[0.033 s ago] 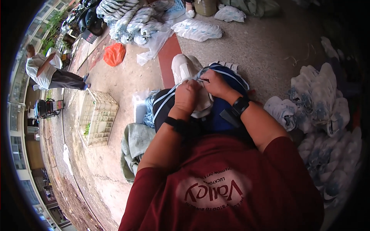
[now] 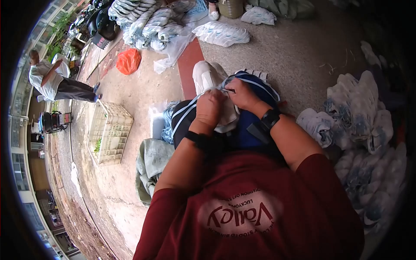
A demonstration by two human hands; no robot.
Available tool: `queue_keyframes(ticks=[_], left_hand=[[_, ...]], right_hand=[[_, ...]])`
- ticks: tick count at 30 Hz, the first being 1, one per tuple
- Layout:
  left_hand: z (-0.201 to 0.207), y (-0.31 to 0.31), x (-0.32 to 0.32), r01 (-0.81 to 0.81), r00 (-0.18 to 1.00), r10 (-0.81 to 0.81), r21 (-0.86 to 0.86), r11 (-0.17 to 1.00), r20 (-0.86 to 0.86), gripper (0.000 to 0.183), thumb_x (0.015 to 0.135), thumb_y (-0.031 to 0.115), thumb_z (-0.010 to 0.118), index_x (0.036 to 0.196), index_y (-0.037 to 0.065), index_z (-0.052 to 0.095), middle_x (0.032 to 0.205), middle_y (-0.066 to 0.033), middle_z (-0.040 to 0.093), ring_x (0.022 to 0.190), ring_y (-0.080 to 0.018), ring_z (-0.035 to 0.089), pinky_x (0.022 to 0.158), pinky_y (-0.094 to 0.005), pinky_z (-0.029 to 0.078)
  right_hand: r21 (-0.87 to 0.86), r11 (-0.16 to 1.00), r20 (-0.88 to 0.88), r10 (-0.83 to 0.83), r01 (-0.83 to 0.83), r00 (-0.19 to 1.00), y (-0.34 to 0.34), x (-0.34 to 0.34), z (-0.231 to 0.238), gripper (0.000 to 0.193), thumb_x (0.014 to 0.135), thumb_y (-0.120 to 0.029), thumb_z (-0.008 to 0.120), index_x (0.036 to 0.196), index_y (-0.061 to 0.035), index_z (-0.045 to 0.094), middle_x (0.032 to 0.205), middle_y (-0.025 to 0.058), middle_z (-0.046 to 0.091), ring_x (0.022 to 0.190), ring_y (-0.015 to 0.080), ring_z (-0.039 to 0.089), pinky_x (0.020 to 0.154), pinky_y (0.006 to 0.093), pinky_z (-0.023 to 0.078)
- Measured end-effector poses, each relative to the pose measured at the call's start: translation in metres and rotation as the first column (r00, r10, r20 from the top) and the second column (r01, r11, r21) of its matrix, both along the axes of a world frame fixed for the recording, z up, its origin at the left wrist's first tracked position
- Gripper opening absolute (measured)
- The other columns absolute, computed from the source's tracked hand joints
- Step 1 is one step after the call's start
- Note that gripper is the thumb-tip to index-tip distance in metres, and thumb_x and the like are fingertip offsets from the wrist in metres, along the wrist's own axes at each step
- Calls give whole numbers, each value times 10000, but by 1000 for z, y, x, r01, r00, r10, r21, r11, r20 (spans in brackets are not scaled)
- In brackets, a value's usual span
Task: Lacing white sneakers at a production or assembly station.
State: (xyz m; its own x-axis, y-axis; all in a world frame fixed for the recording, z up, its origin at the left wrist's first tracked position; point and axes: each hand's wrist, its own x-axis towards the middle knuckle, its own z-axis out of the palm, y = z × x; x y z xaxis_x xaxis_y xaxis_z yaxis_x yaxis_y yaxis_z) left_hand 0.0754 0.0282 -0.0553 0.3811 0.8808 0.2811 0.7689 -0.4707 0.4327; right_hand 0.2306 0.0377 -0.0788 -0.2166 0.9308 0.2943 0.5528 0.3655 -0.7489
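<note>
A white sneaker (image 2: 228, 116) lies in my lap between my thighs, mostly covered by my hands. My left hand (image 2: 210, 106) is closed at its left side, fingers curled down over the lacing. Beside it my right hand (image 2: 243, 93) pinches a light blue shoelace (image 2: 229, 90) at the top of the shoe. The two hands nearly touch. Loose lengths of light blue lace trail over my left thigh and around my right knee. Just beyond my hands is another pale shoe (image 2: 204, 78); whether it is on my foot I cannot tell.
A bundle of blue laces (image 2: 169, 121) and a grey-green sack (image 2: 154, 162) lie at my left. White shoe pieces are heaped at right (image 2: 353, 104) and far left (image 2: 143, 21). Further left are a plastic crate (image 2: 110, 134), an orange bag (image 2: 128, 61) and a standing person (image 2: 56, 80).
</note>
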Motion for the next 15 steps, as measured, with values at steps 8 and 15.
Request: queue_keyframes(ticks=[8,15], left_hand=[[2,6,9,-23,938,-5,-75,997,-345,146,792,156,540,876,36,547,770,-150,620,748,-287,635,625,-379,517],[33,-49,-9,289,930,-323,-193,938,-176,98,738,124,548,774,53,606,729,-162,625,674,-328,624,587,-404,502]], right_hand=[[53,998,-65,-29,32,997,-3,-5,-10,122,720,-3,558,813,5,636,793,148,590,798,312,577,722,341,467],[118,981,-46,-150,155,988,-15,-7,-24,134,699,-19,602,824,6,644,836,162,605,822,304,579,751,360,473]])
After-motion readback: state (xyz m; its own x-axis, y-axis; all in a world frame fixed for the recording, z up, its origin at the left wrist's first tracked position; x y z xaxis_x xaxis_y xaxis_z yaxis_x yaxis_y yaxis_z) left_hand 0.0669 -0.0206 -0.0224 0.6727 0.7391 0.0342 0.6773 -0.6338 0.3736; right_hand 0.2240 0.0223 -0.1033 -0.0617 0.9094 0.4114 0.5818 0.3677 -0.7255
